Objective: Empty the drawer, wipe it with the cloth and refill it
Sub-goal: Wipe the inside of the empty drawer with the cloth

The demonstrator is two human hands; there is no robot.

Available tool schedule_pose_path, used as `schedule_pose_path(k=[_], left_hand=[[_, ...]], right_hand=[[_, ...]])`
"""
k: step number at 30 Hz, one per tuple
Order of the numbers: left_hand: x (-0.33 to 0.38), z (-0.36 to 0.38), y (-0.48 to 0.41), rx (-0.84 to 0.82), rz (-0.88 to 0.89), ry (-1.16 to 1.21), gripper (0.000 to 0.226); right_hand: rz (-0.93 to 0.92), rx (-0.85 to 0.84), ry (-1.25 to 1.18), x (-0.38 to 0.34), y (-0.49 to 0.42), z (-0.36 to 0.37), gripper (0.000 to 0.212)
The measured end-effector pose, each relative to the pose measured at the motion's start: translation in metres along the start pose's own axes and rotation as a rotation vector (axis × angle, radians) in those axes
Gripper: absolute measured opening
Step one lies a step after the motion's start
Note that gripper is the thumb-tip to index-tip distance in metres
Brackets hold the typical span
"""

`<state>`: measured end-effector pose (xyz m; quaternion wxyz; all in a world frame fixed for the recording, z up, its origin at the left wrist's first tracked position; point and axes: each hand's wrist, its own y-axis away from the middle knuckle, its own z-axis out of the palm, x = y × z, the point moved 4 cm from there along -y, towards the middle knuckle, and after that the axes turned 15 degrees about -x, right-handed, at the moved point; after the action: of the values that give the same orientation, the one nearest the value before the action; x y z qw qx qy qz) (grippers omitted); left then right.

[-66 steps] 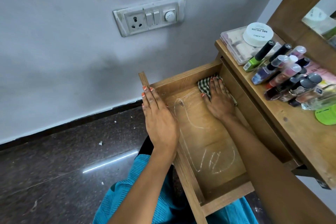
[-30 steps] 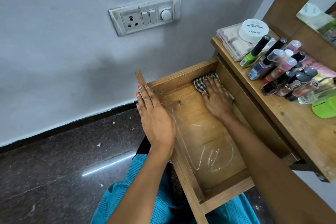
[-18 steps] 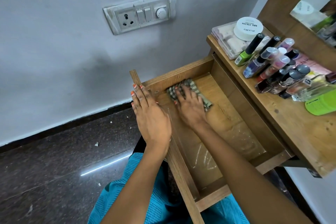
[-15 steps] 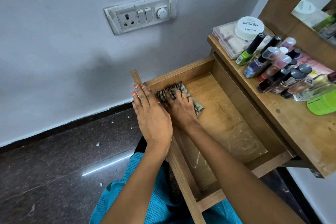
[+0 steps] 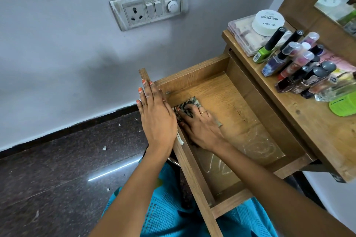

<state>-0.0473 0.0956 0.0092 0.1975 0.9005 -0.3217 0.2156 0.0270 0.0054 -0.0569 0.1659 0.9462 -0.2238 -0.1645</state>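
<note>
The wooden drawer (image 5: 221, 90) is pulled out and holds nothing but a checked cloth (image 5: 189, 103). My right hand (image 5: 202, 129) lies on the cloth with spread fingers and presses it onto the drawer floor, close to the front panel. My left hand (image 5: 156, 117) rests flat on the top edge of that front panel, fingers straight. Faint wipe streaks show on the drawer floor nearer to me.
Several nail polish bottles (image 5: 300, 67), a white jar (image 5: 268, 22) on a clear box (image 5: 240, 32) and a green lid (image 5: 344, 106) stand on the wooden tabletop (image 5: 317, 131) to the right. A switch plate (image 5: 150, 7) is on the wall. Dark stone floor lies to the left.
My right hand has dragged the cloth from the drawer's far right corner across to the left side, then a little toward me. My left hand stayed on the front panel.
</note>
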Motion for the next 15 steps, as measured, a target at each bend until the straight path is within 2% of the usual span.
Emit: schedule_pose_path(k=[3, 15], left_hand=[[0.002, 0.002, 0.0, 0.019, -0.007, 0.011, 0.053], [0.002, 0.004, -0.001, 0.031, -0.018, 0.027, 0.05]], right_hand=[[0.028, 0.048, -0.05, 0.001, -0.009, -0.002, 0.041], [0.12, 0.11, -0.06, -0.012, -0.049, -0.019, 0.039]])
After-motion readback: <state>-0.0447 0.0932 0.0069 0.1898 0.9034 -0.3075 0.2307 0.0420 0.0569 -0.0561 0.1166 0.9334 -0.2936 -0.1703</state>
